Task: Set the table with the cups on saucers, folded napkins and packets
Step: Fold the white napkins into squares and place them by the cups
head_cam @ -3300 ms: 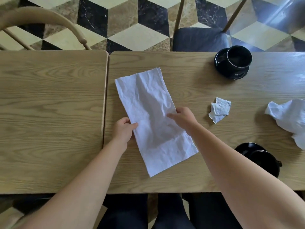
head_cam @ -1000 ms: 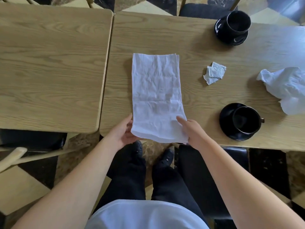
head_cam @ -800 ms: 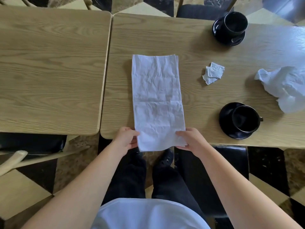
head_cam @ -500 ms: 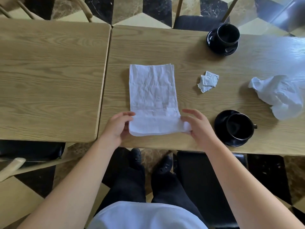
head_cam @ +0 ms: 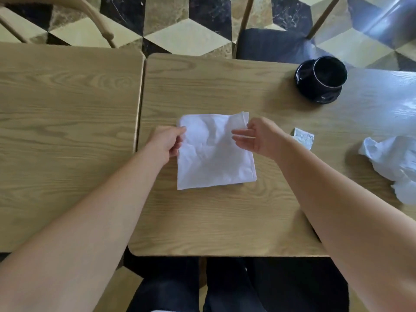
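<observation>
Pinching the far left corner of the napkin (head_cam: 213, 152), the left hand (head_cam: 166, 143) has thumb and fingers closed on the paper's edge. The right hand (head_cam: 258, 137) is at the far right corner with its fingers spread and loosely extended over the sheet; whether the thumb grips the corner I cannot tell. Half a second ago the napkin was a long strip with only its near end turned up; now it is doubled over into a rough square, and both hands have moved from the near edge to the far one. It lies flat in the middle of the right table (head_cam: 225, 221), its far right corner showing separate layers.

A packet (head_cam: 302, 137), small, white and crumpled, sits just beyond the right wrist, partly hidden by it. A second napkin (head_cam: 391, 163) lies bunched near the right edge. A glossy black cup (head_cam: 328, 72) stands on its black saucer (head_cam: 315, 93) at the far side. The nearer cup seen before is out of view. A left table (head_cam: 67, 131) of the same pale grained wood abuts along a narrow seam. The floor (head_cam: 180, 30) is tiled in cube-patterned stone.
</observation>
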Tool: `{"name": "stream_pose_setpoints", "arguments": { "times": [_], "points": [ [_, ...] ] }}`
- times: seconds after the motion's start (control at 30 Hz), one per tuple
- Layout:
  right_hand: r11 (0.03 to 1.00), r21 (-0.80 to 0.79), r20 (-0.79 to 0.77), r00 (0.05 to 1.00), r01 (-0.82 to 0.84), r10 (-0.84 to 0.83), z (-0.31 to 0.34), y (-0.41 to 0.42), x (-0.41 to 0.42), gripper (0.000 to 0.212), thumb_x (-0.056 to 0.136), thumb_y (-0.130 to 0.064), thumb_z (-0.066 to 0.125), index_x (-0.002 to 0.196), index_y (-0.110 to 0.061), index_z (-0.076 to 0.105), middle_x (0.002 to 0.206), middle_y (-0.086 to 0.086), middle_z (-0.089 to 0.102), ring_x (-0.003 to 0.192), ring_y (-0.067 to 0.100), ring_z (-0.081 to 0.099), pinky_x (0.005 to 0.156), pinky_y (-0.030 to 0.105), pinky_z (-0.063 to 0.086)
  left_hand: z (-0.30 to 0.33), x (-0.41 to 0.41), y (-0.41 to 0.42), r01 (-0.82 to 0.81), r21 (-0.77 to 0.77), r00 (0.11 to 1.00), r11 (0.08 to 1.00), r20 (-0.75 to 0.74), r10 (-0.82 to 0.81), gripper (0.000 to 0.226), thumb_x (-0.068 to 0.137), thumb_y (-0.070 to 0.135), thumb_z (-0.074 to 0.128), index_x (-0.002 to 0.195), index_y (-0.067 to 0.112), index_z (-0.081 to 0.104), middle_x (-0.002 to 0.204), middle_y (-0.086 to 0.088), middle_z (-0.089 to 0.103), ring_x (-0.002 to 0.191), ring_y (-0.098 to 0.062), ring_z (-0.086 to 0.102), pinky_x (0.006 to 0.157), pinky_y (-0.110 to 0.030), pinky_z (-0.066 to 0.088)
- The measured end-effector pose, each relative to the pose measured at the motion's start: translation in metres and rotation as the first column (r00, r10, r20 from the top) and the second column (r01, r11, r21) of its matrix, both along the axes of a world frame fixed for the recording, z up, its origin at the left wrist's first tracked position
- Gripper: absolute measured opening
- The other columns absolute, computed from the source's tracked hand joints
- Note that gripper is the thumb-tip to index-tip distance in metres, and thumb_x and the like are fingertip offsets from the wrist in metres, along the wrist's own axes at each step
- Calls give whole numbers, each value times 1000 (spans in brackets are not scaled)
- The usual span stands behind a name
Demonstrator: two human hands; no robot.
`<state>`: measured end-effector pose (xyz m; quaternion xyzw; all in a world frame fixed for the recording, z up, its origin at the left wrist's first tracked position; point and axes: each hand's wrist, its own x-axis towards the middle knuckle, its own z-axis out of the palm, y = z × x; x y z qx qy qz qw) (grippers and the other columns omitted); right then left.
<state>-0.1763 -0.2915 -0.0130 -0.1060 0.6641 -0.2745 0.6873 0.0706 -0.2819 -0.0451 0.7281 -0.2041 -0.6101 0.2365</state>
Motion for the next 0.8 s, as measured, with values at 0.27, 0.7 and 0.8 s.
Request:
{"name": "stream_pose_setpoints", "arguments": {
  "times": [0.27, 0.7, 0.8],
  "points": [
    [895, 85, -586, 704, -438, 400, -36, -2, -7, 17, 86, -24, 64, 79, -8, 64, 69, 5, 69, 50, 16, 62, 49, 23, 49, -24, 7, 6, 141, -50, 932, 989, 342, -116, 30, 79, 28, 75, 75, 18, 47, 72, -3, 61, 59, -19, 51, 54, -30, 41],
    [815, 93, -669, 570, -573, 477, -54, 121, -12, 29, 84, -41, 71, 82, -13, 61, 77, -4, 64, 74, 21, 61, 57, 33, 43, -30, -20, 115, 95, 82, 950, 992, 290, -115, 30, 89, 31, 70, 102, 4, 66, 90, -12, 73, 62, -23, 64, 55, -30, 49],
    [881, 50, -534, 732, -471, 422, -51, 120, -21, 21, 81, -30, 71, 75, -13, 60, 68, 0, 62, 59, 18, 55, 49, 26, 42, -27, -23, 120, -58, 111, 993, 992, 109, 46, 20, 93, 19, 65, 105, 3, 67, 85, -12, 72, 56, -20, 64, 46, -27, 50]
  ]
}}
